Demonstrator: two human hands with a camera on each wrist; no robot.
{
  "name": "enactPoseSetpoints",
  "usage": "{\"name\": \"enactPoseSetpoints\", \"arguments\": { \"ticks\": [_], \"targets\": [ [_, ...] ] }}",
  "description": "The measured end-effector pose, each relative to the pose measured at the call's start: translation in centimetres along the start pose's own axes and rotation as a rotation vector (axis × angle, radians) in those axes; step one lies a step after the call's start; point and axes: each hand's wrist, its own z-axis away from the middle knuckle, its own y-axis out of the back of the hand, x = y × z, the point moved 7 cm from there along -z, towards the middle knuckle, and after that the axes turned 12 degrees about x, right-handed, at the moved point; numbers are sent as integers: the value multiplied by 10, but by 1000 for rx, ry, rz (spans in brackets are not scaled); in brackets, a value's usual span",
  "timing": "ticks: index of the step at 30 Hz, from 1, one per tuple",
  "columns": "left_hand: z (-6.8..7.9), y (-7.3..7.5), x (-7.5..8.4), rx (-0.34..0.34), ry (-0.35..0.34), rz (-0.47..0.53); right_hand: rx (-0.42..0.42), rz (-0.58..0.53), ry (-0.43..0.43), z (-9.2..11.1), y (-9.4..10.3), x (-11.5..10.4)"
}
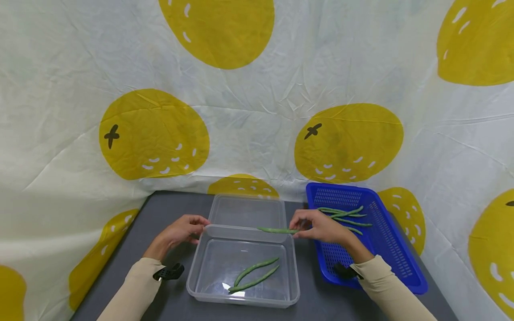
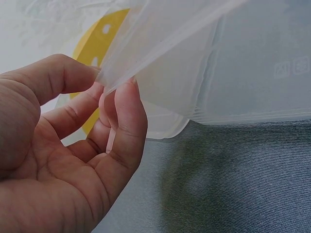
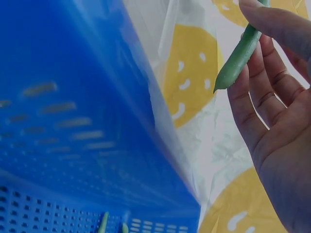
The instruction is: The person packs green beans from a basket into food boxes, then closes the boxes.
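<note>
A clear plastic container (image 1: 192, 272) stands on the table with two green beans (image 1: 254, 281) lying on its bottom. My left hand (image 1: 185, 232) is at its far left corner; in the left wrist view the thumb and fingers pinch the rim (image 2: 146, 58). Over the far right corner, my right hand (image 1: 321, 226) pinches one green bean (image 1: 275, 230) by its right end, the bean pointing left above the far wall. That same bean (image 3: 238, 60) shows between thumb and fingers in the right wrist view.
A blue perforated basket (image 1: 395, 254) stands at the right, with several green beans (image 1: 345, 214) in its far part. Behind the container lies a clear lid (image 1: 249, 209). A white cloth (image 1: 257, 147) with yellow fruit shapes hangs behind the dark table (image 1: 160, 209).
</note>
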Motion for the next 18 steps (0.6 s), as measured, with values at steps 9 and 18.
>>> {"name": "enactPoseSetpoints", "arguments": {
  "ticks": [9, 18],
  "targets": [
    [1, -1, 1, -1, 1, 0, -39, 21, -48, -6, -18, -5],
    [1, 0, 0, 4, -6, -2, -65, -20, -29, -9, -32, -8]
  ]
}}
